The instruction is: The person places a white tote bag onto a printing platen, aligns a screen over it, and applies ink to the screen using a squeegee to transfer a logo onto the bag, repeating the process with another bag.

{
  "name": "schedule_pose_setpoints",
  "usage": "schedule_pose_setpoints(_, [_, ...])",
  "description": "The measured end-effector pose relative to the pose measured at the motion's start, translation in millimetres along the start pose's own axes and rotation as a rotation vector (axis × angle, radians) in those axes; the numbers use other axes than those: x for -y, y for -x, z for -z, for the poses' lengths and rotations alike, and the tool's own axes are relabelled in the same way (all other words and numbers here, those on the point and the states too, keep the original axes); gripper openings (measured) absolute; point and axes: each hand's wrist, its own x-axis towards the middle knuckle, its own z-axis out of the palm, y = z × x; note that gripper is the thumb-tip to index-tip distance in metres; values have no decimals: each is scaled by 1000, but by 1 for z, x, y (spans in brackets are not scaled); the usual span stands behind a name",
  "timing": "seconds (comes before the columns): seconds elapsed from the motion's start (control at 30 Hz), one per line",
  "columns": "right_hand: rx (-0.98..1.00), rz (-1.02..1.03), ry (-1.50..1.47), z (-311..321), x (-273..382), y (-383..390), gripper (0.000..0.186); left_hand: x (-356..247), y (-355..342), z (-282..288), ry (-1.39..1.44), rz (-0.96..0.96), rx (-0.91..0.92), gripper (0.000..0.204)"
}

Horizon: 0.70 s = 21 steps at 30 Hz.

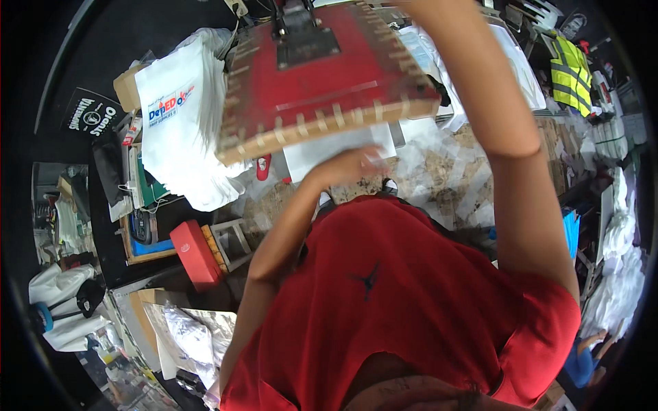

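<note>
A heat press's thick red upper plate [322,75], its edge lashed with pale ties, is raised in front of me at the top. Beneath its near edge a white sheet [301,161] shows partly; the plate hides the rest. My left hand [351,166] is over or at that sheet, its fingers smeared by motion, so I cannot tell their grip or whether they touch it. My right forearm [473,75] reaches up past the plate's right side. The right hand itself lies beyond the top edge of the picture.
A thick stack of white printed pieces [185,130] hangs at the plate's left. A red box [197,253] and a stool [232,243] stand lower left. White scraps [452,171] litter the floor ahead. A yellow safety vest [570,75] hangs far right; another person [582,359] shows lower right.
</note>
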Motion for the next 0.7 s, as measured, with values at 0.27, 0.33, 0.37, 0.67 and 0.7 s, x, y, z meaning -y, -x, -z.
schedule_pose_setpoints(0.27, [548,-84,-733,-68,18,190,26,-24,119,59,485,-899,-173,43])
schedule_pose_setpoints(0.33, [674,-392,-635,-84,27,225,20,-8,89,72,173,-715,-638,51])
schedule_pose_setpoints(0.37, [634,-266,-574,-89,25,235,16,-3,71,75,-105,-734,-717,57])
schedule_pose_setpoints(0.67, [531,-496,-658,-129,17,287,34,50,9,64,-359,-521,-763,82])
schedule_pose_setpoints(0.7, [520,-452,-629,-134,18,289,32,52,10,63,-346,-518,-767,81])
